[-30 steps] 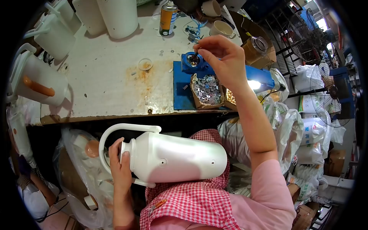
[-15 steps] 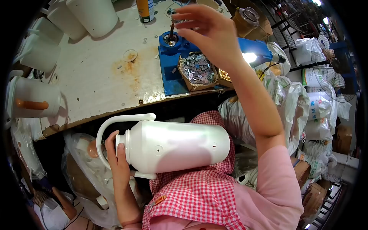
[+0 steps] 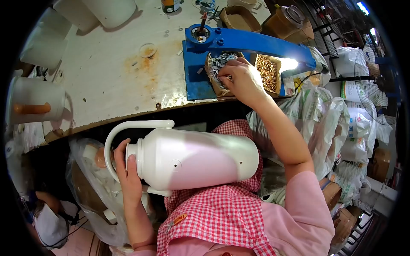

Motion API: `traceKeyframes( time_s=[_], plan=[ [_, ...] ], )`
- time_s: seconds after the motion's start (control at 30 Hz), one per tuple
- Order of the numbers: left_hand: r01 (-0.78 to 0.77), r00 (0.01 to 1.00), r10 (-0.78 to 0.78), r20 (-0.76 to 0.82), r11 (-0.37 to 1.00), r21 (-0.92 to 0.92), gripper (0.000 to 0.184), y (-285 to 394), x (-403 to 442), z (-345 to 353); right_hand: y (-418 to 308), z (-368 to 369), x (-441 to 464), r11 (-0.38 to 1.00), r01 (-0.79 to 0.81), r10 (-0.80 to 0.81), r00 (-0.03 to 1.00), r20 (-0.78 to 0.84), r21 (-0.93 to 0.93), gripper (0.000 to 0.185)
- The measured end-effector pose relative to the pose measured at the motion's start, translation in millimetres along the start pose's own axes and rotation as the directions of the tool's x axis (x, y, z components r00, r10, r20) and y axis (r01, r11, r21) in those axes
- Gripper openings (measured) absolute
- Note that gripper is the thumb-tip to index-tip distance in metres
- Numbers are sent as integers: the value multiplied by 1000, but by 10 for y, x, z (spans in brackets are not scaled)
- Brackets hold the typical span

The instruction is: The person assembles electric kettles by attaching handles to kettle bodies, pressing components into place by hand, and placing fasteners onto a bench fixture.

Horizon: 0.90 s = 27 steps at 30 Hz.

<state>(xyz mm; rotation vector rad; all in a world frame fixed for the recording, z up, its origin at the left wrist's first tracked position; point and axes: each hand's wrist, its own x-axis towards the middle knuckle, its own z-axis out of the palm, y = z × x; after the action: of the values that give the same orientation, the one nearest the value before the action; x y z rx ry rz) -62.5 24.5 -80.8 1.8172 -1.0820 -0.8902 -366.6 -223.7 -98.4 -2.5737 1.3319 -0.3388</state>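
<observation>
A white jug body with a curved handle lies on its side across my lap, its neck pointing left. My left hand is closed around that neck, fingers and thumb on either side. Over a small cardboard box of metal washers, my right hand reaches down with its fingers drawn together among them. What its fingertips hold, if anything, is too small to make out. Beside it, a second box holds brass-coloured rivets.
A blue riveting machine with an upright pin and a bright lamp stands on the white worktable. White jugs line the table's left side. Plastic sacks fill the right. Another person is at lower left.
My right hand has moved down from beside the machine's pin into the washer box, and its fingers have closed together. My left hand keeps its hold on the jug's neck.
</observation>
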Motion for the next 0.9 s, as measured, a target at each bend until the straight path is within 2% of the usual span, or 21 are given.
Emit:
traceKeyframes(
  time_s=[0.1,0.13,0.2,0.23,0.3,0.47,0.53,0.57,0.6,0.67,0.8,0.9],
  plan=[
    [0,1000,1,14,999,-36,41,-71,8,-16,-4,3,-57,972,-80,99,992,-75,223,12],
    [-1,1000,2,18,999,-36,41,-74,12,-10,-36,-32,-85,972,-84,103,992,-76,221,12],
    [23,1000,-22,16,998,-66,41,-71,25,-7,-109,-136,-103,890,-290,291,955,49,353,12],
    [14,1000,-13,15,998,-69,41,-81,31,-1,-67,-102,-122,892,-287,291,956,40,350,12],
    [4,1000,-4,12,998,-61,40,-101,25,2,34,-32,-157,954,-62,116,978,-172,294,11],
    [-10,1000,9,-1,998,-63,39,-67,30,0,-147,-352,-224,906,12,99,965,-242,423,11],
    [-21,1000,21,11,999,-39,39,-32,17,-10,-311,-526,-153,817,158,118,895,-429,555,13],
    [-28,1000,28,8,999,-38,39,-31,21,-14,-374,-608,-45,812,222,109,850,-515,539,16],
    [-36,999,37,16,998,-43,39,-38,25,-16,-413,-673,100,812,227,108,846,-522,537,16],
    [-53,998,54,18,997,-50,38,-54,17,-12,-453,-773,406,774,415,41,721,-692,478,15],
    [-46,999,46,0,995,-93,38,-107,2,-19,-506,-845,719,783,450,-29,717,-697,430,11],
    [-65,998,65,-6,997,-52,39,-104,-13,-37,-479,-783,785,868,459,-217,695,-686,190,14]
  ],
)
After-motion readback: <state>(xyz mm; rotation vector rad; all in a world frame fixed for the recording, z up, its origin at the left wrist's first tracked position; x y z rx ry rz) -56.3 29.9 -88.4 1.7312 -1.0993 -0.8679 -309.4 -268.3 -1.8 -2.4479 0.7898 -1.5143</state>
